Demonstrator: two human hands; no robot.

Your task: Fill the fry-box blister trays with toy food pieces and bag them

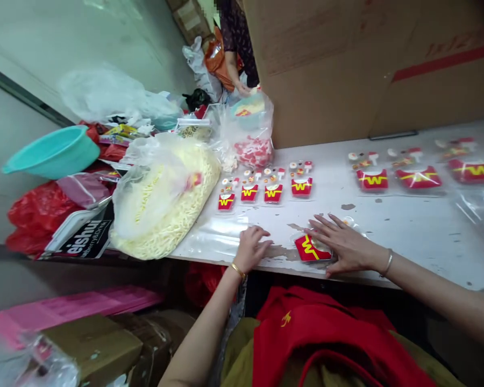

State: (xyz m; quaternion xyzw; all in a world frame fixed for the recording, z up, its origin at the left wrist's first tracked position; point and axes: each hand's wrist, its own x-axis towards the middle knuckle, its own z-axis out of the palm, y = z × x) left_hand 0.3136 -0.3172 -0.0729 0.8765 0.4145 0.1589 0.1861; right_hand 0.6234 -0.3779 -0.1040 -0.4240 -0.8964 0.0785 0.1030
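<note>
My right hand [349, 244] lies flat with fingers spread over a clear-wrapped pack with a red fries-box piece [312, 248] marked with a yellow W. Part of that pack is hidden under the palm. To its left, at the table's front edge, my left hand [253, 248] has bent fingers, with thumb and forefinger apart and nothing visible between them. Beside it lie flat clear plastic bags [213, 236]; whether the hand touches them I cannot tell. Beyond my hands, several similar packs [273, 188] stand in a row, and larger-looking ones [371, 174] lie at the right.
A big clear bag of pale yellow strips [173, 215] sits on the left, near a turquoise basin [52, 153] and red bags [40, 215]. Behind the table rises a large cardboard box [347, 70]. A co-worker's hand [244, 88] reaches over a bag of red-and-white pieces [254, 151].
</note>
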